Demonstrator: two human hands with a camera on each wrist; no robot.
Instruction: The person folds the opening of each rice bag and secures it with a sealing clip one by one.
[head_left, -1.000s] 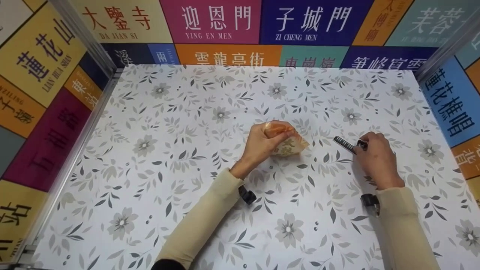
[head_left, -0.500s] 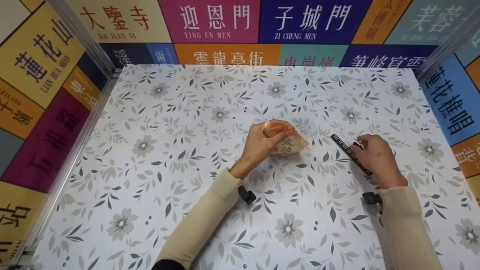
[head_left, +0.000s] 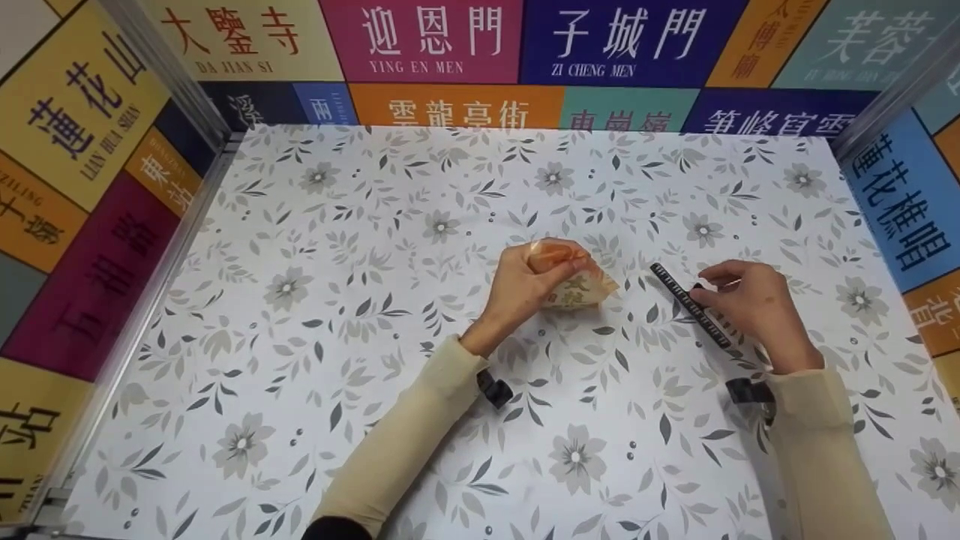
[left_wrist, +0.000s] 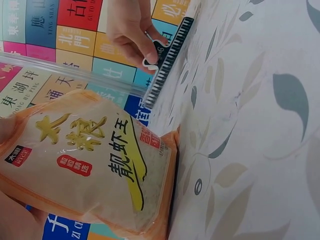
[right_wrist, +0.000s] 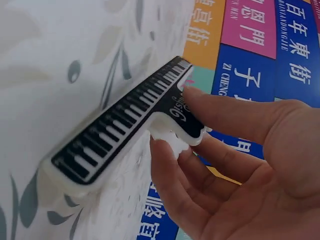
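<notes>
In the head view my left hand [head_left: 517, 281] grips the gathered top of a small orange-edged rice bag [head_left: 576, 291]. The left wrist view shows the bag [left_wrist: 95, 150] upright on the table, its clear front printed with gold and black characters. To the right of the bag, my right hand [head_left: 757, 304] holds a black-and-white bag clip [head_left: 690, 304] with a piano-key pattern. In the right wrist view the thumb lies on the lettered handle of the clip [right_wrist: 125, 120], with the other fingers curled on its far side. The clip's long edge is down by the table.
A white table [head_left: 360, 405] with a grey leaf and flower print lies under both hands. Upright panels with colourful lettered blocks, such as the pink one [head_left: 431, 41], border its back and both sides. Black bands [head_left: 495, 390] show at the wrists.
The clip has swung round so its full key strip shows, and it has shifted slightly left toward the bag. My right fingers have changed position on its handle. The left hand and bag stay put.
</notes>
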